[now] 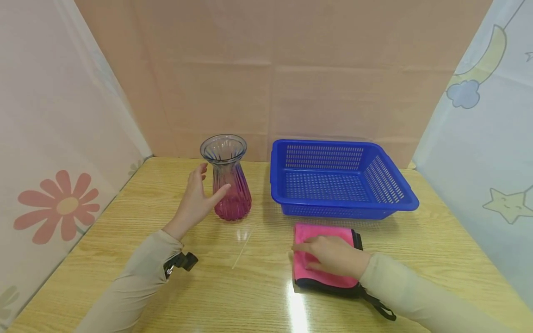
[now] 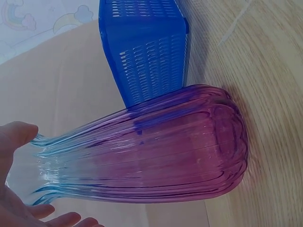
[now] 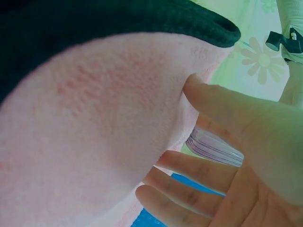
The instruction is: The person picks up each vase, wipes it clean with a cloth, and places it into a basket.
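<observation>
A ribbed glass vase, bluish at its flared rim and pink toward its base, stands upright on the table. My left hand is beside its left side, thumb and fingers spread around the neck; in the left wrist view the fingertips lie close to the neck and rim. A folded pink cloth with black edging and a black strap lies on the right. Over its middle is my right hand, with thumb and fingers extended. In the right wrist view the thumb touches the pink fabric.
Behind the pink cloth sits a blue plastic basket with slotted walls, to the right of the vase. The wooden table meets a tan backdrop, with patterned sheets at both sides.
</observation>
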The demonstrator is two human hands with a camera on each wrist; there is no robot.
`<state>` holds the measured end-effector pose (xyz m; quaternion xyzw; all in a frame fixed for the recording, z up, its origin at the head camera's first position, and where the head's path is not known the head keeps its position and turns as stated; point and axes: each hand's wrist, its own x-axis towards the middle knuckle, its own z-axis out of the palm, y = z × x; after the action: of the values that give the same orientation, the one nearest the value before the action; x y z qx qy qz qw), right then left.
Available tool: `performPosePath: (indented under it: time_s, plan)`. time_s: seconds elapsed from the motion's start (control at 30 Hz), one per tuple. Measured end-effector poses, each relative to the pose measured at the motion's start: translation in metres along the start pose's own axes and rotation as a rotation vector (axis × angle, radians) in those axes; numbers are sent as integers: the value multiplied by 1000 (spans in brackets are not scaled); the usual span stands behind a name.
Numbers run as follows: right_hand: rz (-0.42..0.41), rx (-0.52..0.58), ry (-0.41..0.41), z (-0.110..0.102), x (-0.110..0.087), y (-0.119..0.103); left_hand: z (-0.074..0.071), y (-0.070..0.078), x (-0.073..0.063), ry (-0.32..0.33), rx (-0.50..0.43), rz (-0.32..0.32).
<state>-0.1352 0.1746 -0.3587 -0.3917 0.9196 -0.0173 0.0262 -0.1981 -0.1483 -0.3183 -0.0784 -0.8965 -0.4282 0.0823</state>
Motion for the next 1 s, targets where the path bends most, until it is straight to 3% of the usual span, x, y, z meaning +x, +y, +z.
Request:
performPosePath:
  time_s: [0.37,0.77,1.0]
  plan:
    - [11,3,-11,7,3,1,2,-3,2,17,-14,-8]
    - [-13,-91,14,14,4,0,4,-3,4,29,-32,-3]
    - [-3,-46,34,14,6,0,6,-4,5,35,-34,6]
